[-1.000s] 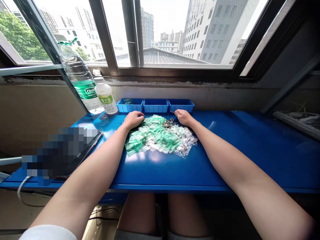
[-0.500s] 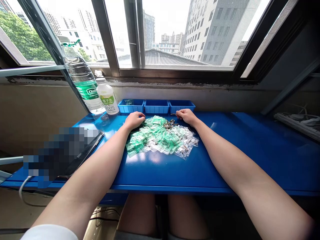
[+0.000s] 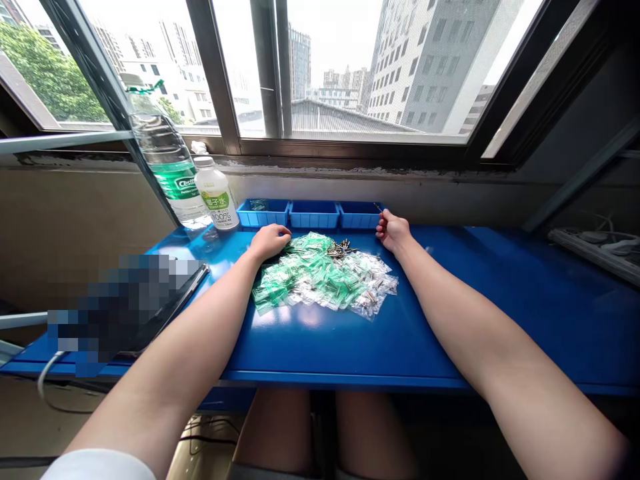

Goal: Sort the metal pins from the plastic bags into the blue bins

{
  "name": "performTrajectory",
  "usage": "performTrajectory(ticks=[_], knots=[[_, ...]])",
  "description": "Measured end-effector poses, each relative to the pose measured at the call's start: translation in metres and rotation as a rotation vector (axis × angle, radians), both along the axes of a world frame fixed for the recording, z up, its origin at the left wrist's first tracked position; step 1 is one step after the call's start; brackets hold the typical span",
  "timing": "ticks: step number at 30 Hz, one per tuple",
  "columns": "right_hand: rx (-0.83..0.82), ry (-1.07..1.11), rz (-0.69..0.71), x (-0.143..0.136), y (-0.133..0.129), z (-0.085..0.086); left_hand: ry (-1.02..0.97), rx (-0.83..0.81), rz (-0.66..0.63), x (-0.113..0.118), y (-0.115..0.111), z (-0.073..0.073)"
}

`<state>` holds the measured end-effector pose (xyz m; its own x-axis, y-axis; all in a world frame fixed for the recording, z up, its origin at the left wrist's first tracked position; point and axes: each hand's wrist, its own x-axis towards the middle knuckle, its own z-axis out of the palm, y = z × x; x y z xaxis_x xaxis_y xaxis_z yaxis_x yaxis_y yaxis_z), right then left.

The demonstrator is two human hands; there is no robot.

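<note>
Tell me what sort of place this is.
Probably an indoor workstation for small parts, beside a window: a blue table holds a heap of small plastic bags, a little pile of thin metallic-looking pieces, and three blue bins in a row behind them.

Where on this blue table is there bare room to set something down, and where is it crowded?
Bare tabletop shows right of the right forearm, and between the packet pile and the front edge. Crowded: the pile, left hand beside it; blue bins behind; white bottle and large bottle left of those.
</note>
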<state>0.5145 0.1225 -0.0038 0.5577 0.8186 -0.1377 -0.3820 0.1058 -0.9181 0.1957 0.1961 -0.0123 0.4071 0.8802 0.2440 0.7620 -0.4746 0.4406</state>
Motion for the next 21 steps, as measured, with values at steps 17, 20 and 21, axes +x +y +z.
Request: performTrajectory(ticks=[17,20,21], knots=[[-0.099,-0.221,-0.197,-0.006,0.0084,-0.0068,0.007,-0.001,0.004,-0.0004,0.0,-0.0008],[-0.096,-0.228,-0.194,-0.0069,0.0075,-0.0058,0.006,-0.002,0.005,-0.0005,0.0,-0.0009],[-0.095,-0.226,-0.191,-0.0073,0.007,-0.0051,0.004,0.0,0.005,-0.0005,-0.0001,-0.0008]])
